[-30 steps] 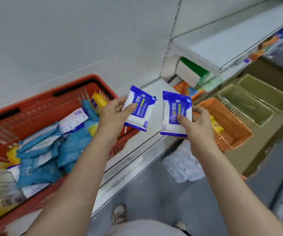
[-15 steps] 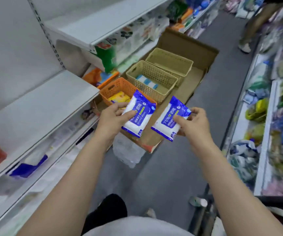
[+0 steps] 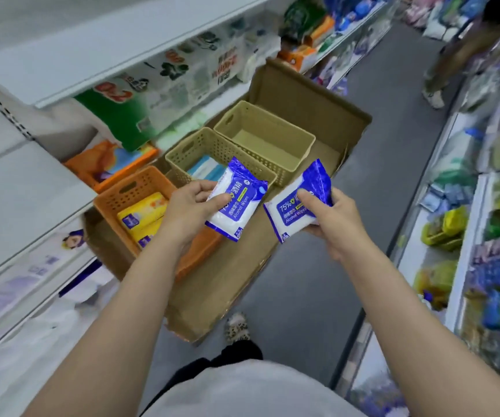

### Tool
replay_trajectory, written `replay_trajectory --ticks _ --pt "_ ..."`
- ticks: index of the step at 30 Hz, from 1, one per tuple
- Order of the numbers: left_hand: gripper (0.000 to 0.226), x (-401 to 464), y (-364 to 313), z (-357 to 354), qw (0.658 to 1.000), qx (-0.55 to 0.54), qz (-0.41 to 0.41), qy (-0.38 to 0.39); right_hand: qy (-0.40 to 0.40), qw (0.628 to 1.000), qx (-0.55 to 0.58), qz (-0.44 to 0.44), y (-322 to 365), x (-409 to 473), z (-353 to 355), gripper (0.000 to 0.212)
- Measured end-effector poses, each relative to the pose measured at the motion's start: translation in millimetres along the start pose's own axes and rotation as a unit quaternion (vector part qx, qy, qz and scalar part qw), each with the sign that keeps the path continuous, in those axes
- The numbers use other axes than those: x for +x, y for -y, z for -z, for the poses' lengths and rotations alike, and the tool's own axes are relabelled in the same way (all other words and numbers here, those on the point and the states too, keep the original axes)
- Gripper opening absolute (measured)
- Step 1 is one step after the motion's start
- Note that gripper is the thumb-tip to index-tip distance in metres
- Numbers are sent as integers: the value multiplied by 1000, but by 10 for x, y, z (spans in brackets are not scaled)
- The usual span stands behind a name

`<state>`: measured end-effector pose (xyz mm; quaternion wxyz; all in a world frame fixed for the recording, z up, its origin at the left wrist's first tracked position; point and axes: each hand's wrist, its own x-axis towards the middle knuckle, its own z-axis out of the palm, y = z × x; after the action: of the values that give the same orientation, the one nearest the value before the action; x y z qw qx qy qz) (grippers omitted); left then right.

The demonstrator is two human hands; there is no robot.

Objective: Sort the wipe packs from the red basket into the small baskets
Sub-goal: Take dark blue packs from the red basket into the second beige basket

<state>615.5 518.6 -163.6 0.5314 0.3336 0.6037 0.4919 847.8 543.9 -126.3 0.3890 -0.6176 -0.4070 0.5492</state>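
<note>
My left hand (image 3: 193,207) grips a blue-and-white alcohol wipe pack (image 3: 236,201) above the orange small basket (image 3: 128,191), which holds yellow packs (image 3: 143,216). My right hand (image 3: 333,219) grips a second blue-and-white wipe pack (image 3: 299,200) over the cardboard tray (image 3: 227,281). Behind them stand two beige small baskets: the middle one (image 3: 194,149) holds light blue packs, the far one (image 3: 275,127) shows a bare bottom. The red basket is out of view.
White shelves (image 3: 26,188) run along the left with boxed tissue goods. Shelves of packaged goods (image 3: 468,221) line the right. A grey aisle floor (image 3: 390,94) runs between; a person's leg (image 3: 441,76) stands far up it. My foot (image 3: 236,328) is by the tray's near edge.
The view has swung right from the red basket to the small baskets. Both hands carried their wipe packs along and now hold them over the cardboard tray, closer to the baskets.
</note>
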Motion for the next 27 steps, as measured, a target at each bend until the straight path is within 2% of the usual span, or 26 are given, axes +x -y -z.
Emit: replay_trajectory --ticks 6,13,19,23,27 --pt "21 703 -115 -411 999 -24 34 -26 -10 997 -71 -2 442 1012 111 16" --pt "25 1339 -218 -534 992 -41 29 -120 88 990 -106 -23 665 2175 -14 24" --pt "24 1846 -167 -779 966 -44 65 -247 187 962 -195 27 705 3461 -272 53" --pt "20 2068 -130 -1046 934 -68 88 -340 257 924 -283 21 656 4176 -476 28" --pt "20 2100 -48 -1248 906 -114 107 -394 294 896 -332 2 577 4545 -803 20"
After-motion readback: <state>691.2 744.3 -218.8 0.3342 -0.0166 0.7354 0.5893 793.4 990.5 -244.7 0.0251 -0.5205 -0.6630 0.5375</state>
